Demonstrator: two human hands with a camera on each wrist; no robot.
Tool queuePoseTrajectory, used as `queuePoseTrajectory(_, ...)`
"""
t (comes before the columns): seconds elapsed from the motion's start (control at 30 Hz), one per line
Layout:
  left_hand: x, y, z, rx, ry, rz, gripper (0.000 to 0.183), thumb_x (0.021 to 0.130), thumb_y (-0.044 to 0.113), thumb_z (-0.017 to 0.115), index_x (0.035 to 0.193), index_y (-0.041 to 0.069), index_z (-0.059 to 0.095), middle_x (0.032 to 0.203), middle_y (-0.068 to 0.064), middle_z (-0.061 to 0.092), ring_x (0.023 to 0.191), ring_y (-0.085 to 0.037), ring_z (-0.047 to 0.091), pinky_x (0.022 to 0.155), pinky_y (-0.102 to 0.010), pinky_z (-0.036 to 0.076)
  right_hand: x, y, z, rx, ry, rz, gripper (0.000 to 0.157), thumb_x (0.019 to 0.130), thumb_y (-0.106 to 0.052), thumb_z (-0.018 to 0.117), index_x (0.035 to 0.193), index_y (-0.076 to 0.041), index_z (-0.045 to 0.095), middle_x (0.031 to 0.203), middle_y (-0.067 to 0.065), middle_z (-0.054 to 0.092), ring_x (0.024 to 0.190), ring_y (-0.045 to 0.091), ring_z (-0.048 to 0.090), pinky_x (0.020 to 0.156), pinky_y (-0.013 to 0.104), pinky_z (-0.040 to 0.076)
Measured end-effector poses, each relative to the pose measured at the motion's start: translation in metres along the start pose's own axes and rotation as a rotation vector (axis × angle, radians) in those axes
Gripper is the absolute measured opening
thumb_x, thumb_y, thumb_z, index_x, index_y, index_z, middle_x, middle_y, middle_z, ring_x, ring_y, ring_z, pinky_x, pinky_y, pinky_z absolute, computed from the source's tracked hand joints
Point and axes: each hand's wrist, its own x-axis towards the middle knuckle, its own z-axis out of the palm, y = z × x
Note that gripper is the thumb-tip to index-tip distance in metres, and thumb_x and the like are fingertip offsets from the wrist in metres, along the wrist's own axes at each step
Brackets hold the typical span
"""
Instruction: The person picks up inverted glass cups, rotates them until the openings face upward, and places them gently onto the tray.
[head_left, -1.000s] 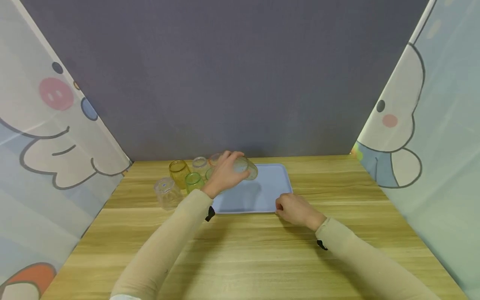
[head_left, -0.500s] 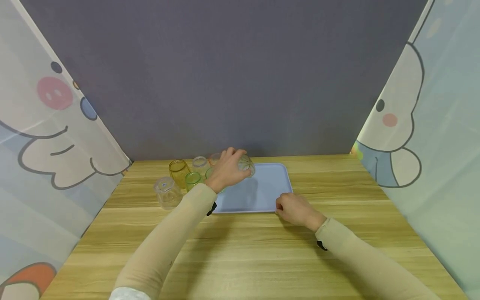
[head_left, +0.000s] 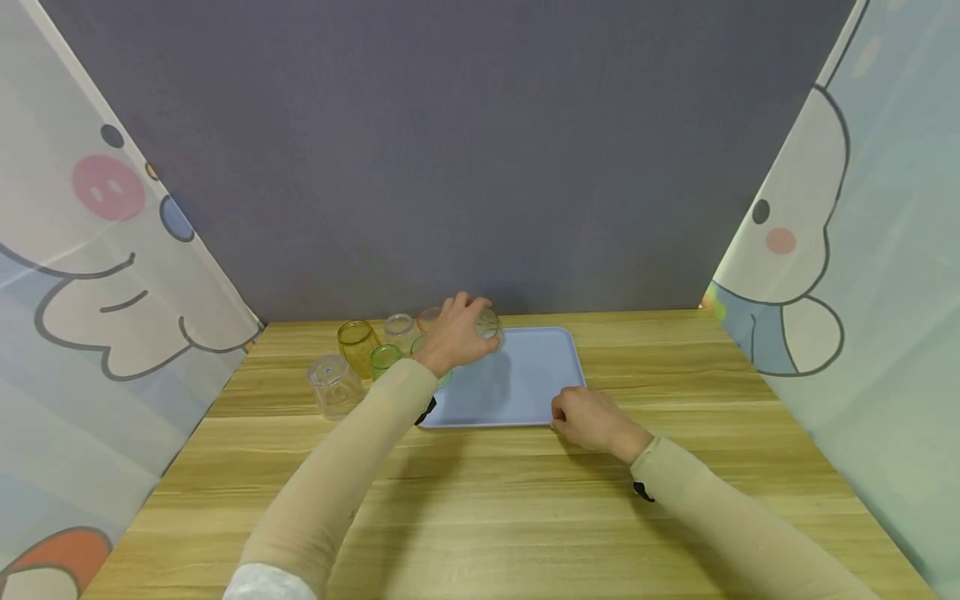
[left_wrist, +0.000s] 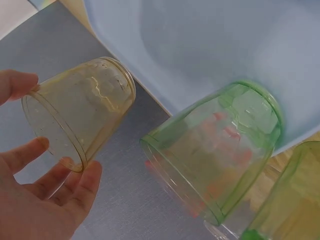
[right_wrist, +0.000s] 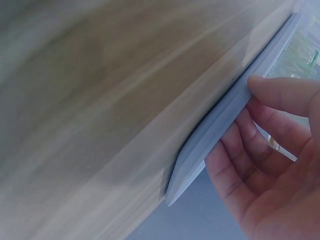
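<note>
My left hand (head_left: 459, 337) holds a faintly yellow-tinted clear drinking glass (head_left: 491, 323) over the far left part of a pale blue tray (head_left: 540, 371). In the left wrist view, thumb and fingertips meet the rim of this glass (left_wrist: 90, 102), and its base end points toward the tray. Beside it there stands a ribbed green-tinted glass (left_wrist: 215, 150) at the tray's left side, mostly behind my wrist in the head view. My right hand (head_left: 592, 421) pinches the tray's near right corner, its thumb (right_wrist: 280, 92) against the outer rim and its fingers curled on the inner side.
Left of the tray, several glasses stand on the wooden table (head_left: 480, 517): an amber one (head_left: 358, 350), a clear one (head_left: 336, 390), a green one (head_left: 386, 358), another clear one (head_left: 400, 329) and an orange-rimmed one (head_left: 429, 318). A dark grey panel (head_left: 480, 167) rises behind.
My left hand has brought the glass a little left and lower over the tray, from a tilted pose to a more upright one. The right hand has stayed at the tray corner.
</note>
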Motion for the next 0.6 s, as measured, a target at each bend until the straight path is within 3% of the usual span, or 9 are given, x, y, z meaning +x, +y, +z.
queuePoseTrajectory(0.27, 0.004, 0.003, -0.003, 0.057, -0.044, -0.012, 0.058, 0.087, 0.041, 0.059, 0.138, 0.017, 0.047, 0.127, -0.011, 0.042, 0.112, -0.030, 0.040, 0.084, -0.046, 0.042, -0.001, -0.001, -0.001, 0.007, -0.005, 0.014, 0.017, 0.082, -0.018, 0.072, 0.068, -0.019, 0.063, 0.070, -0.008, 0.056, 0.062, 0.008, 0.049, 0.054, 0.029, 0.043)
queuePoseTrajectory(0.6, 0.011, 0.002, -0.002, 0.142, -0.103, -0.037, 0.060, 0.087, 0.041, 0.059, 0.140, 0.017, 0.044, 0.132, -0.012, 0.041, 0.121, -0.031, 0.037, 0.092, -0.048, 0.041, -0.001, -0.002, -0.001, -0.003, -0.009, 0.020, 0.016, 0.083, -0.019, 0.072, 0.069, -0.020, 0.063, 0.071, -0.009, 0.057, 0.062, 0.007, 0.049, 0.054, 0.028, 0.043)
